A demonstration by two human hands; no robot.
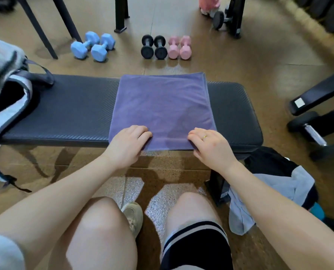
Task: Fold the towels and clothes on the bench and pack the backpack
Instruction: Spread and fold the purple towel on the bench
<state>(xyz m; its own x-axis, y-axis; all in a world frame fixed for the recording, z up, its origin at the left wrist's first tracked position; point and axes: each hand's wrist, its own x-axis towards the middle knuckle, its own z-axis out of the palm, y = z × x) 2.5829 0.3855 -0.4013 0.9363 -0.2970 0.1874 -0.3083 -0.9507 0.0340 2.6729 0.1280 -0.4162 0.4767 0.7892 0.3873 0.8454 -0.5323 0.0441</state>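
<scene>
A purple towel (162,106) lies flat across the middle of the black padded bench (74,112), folded into a rough square. My left hand (128,143) grips the towel's near left corner, fingers curled over the edge. My right hand (211,146), with a ring on it, grips the near right corner the same way. A grey backpack (4,90) with dark trim stands open at the bench's left end. A heap of black and light grey clothes (275,184) hangs off the bench's near right end, down toward the floor.
On the floor beyond the bench stand two blue dumbbells (93,45), two black ones (153,46) and two pink ones (179,47). Another bench (318,94) and a large dumbbell (310,129) sit to the right. Black frame legs (121,14) stand further back.
</scene>
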